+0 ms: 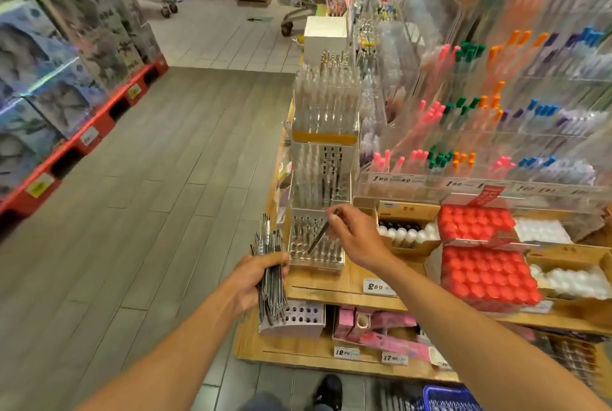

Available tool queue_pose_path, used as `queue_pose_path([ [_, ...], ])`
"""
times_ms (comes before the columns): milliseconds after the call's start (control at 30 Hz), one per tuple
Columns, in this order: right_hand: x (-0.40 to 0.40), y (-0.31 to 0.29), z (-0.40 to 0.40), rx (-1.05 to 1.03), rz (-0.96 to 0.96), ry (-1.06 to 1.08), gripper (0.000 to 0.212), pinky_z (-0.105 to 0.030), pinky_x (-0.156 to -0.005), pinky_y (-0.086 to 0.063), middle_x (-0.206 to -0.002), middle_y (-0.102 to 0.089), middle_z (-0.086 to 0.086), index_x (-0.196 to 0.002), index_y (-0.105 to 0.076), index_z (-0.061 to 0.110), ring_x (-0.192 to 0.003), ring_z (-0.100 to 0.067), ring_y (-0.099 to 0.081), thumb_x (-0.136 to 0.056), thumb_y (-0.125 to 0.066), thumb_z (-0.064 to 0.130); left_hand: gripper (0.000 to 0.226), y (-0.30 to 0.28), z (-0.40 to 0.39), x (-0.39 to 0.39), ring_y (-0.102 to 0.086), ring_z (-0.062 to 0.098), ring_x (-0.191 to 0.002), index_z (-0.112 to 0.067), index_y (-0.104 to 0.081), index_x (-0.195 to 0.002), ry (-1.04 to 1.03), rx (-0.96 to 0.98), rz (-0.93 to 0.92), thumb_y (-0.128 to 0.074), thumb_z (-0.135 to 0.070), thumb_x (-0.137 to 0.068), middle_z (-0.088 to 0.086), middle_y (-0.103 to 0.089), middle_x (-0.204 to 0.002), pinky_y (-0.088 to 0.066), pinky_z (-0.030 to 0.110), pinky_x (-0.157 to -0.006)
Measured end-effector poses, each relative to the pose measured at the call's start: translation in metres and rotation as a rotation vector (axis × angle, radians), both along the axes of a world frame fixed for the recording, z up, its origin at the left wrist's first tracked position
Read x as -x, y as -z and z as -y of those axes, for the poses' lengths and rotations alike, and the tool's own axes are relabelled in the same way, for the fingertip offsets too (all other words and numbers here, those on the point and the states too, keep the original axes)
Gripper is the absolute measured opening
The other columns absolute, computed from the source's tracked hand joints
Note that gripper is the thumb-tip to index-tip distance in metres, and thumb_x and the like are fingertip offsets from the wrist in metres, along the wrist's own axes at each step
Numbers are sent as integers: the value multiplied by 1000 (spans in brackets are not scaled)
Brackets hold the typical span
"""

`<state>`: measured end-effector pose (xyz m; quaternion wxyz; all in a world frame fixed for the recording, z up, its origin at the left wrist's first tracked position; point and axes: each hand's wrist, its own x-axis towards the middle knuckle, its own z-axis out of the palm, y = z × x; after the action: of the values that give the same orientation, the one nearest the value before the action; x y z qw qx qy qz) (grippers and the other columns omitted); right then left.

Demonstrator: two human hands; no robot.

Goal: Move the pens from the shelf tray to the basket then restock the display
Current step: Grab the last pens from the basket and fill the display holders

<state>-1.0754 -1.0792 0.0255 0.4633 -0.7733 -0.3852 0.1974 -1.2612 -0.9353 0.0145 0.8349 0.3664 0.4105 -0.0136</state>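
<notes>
My left hand (256,281) grips a thick bundle of dark pens (270,273), held upright just left of the shelf edge. My right hand (354,235) pinches a single dark pen (319,234), tilted with its tip down over the clear tiered pen tray (316,263) on the wooden shelf. The tray's lowest tier holds several pens standing in holes. Higher tiers (326,172) hold clear and dark pens. A blue basket (452,399) shows at the bottom edge, right of my shoe.
Red-capped bottle trays (486,278) and white-capped boxes (405,235) fill the shelf to the right. Coloured pens (480,132) stand in acrylic racks behind. A perforated white box (294,321) and pink packs (381,328) sit on the lower shelf. Stacked boxes on red pallets (76,79) line the aisle's left side.
</notes>
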Motion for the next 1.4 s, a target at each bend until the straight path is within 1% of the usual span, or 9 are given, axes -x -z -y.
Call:
queue_pose_path([
  [100,0,5,-14,25,50,22,16,-15,-62,-52,-88,-65,12,-100,-46,46,-77,1,-65,-98,-53,32,27,4,-3,-5,-64,20,-61,3,-69,-93,-12,23,-2,-77,-8,-70,13,-67,-76,-57,30,-52],
  [200,1,9,-29,162,147,-17,21,-23,-58,-53,-83,-61,15,-92,-35,51,-72,-2,-62,-99,-49,37,28,10,-11,-7,-65,20,-61,4,-68,-93,-30,33,-11,-77,-7,-69,13,-68,-76,-58,29,-53],
  [433,7,18,-55,311,352,-98,7,-27,-58,-35,-80,-53,8,-100,-46,20,-68,-8,-49,-101,-47,26,34,20,-40,-10,-62,20,-64,3,-70,-95,67,5,-71,-80,-14,-67,12,-66,-76,-54,34,-60],
  [733,13,16,-81,543,427,-102,6,-38,-68,-52,-90,-59,-2,-100,-51,16,-78,-21,-58,-100,-45,15,34,29,-65,-20,-64,17,-57,4,-69,-95,153,54,-45,-78,-14,-67,9,-69,-69,-56,28,-53],
  [900,15,16,-81,567,479,-92,17,-35,-78,-51,-106,-58,-4,-108,-61,9,-90,-22,-58,-99,-50,16,35,34,-73,-23,-65,17,-58,3,-69,-95,198,65,-47,-79,-14,-66,10,-69,-70,-56,30,-54],
  [1000,13,17,-84,592,497,-73,22,-31,-75,-49,-109,-57,-4,-110,-64,8,-90,-23,-60,-100,-49,19,34,34,-77,-26,-64,18,-61,2,-69,-96,251,49,-40,-79,-15,-69,9,-68,-72,-56,30,-57],
  [1233,21,24,-97,637,516,-30,17,-39,-70,-51,-95,-54,-4,-93,-69,9,-88,-22,-56,-95,-53,15,35,33,-80,-34,-65,20,-68,1,-69,-98,295,36,-5,-81,-13,-68,12,-69,-80,-57,30,-61],
  [1367,22,26,-95,534,540,25,16,-30,-74,-46,-98,-59,-2,-103,-71,13,-93,-20,-56,-90,-62,15,31,29,-79,-37,-65,20,-65,1,-69,-95,330,7,17,-80,-12,-70,11,-68,-77,-57,29,-61],
  [1400,24,23,-95,476,448,58,14,-27,-75,-45,-96,-59,2,-103,-71,15,-90,-16,-56,-92,-62,19,30,28,-79,-37,-65,19,-63,1,-69,-95,333,0,24,-80,-12,-70,11,-68,-76,-57,29,-60],
])
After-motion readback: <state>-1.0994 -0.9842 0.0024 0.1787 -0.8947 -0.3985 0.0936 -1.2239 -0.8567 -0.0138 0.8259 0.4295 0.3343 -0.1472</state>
